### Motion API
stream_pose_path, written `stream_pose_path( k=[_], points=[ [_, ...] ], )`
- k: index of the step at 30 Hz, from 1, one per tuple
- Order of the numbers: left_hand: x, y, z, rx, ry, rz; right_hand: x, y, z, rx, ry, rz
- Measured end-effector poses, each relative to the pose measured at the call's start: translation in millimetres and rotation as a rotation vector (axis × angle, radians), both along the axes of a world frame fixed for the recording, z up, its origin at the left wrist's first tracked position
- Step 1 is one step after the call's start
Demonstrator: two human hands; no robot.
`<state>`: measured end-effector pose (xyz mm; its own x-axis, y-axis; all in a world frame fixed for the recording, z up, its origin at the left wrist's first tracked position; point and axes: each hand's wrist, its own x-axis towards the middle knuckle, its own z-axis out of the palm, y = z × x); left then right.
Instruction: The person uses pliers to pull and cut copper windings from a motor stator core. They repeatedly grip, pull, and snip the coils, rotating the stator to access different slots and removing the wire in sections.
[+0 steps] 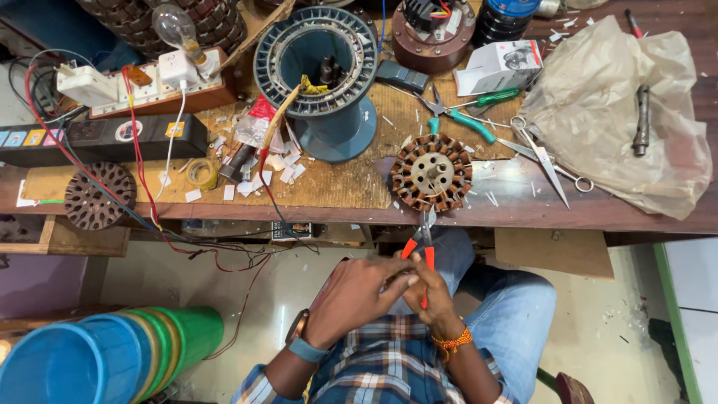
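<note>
Your right hand [432,293] grips the red-handled pliers [423,248], jaws pointing up at the bench edge, just below the stator [431,171]. Your left hand [357,293] closes against the right, fingertips at the pliers' handles. Scissors [546,158] and green-handled pliers [460,116] lie right of the stator; the blue housing [318,71] stands to its left.

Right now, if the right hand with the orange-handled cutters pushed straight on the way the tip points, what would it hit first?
Probably the table edge just past the right hand and its cutters, then the copper-wound stator on it; depth is unclear.
</note>
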<state>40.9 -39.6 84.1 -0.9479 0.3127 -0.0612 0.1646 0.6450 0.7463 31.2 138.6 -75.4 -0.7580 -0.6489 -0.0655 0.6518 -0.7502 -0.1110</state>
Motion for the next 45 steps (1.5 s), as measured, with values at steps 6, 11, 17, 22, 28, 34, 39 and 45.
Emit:
stream_pose_path(
  k=[6,11,17,22,28,34,39,45],
  points=[
    [-5,-1,-2,0.085,0.146,0.068,-6,-18,-9,0.713,0.122,-0.291],
    [-16,-2,-16,0.135,0.213,0.212,-17,11,8,1.949,0.611,-0.166],
    [-47,1,-25,0.231,0.401,0.254,2,85,60,1.932,0.791,-0.390],
    [-71,8,-25,0.209,0.453,0.235,-47,214,109,2.737,0.860,-0.512],
    [-102,24,-23,0.218,0.536,0.242,-150,230,143,2.516,1.095,-1.033],
    [-114,37,-24,0.121,0.647,0.175,-86,157,113,1.905,0.608,-0.906],
    [-125,50,-35,-0.102,0.604,0.215,-38,134,88,1.501,0.517,-0.843],
    [-135,54,-53,0.044,0.611,0.374,-20,135,63,1.305,0.443,-0.848]
  ],
)
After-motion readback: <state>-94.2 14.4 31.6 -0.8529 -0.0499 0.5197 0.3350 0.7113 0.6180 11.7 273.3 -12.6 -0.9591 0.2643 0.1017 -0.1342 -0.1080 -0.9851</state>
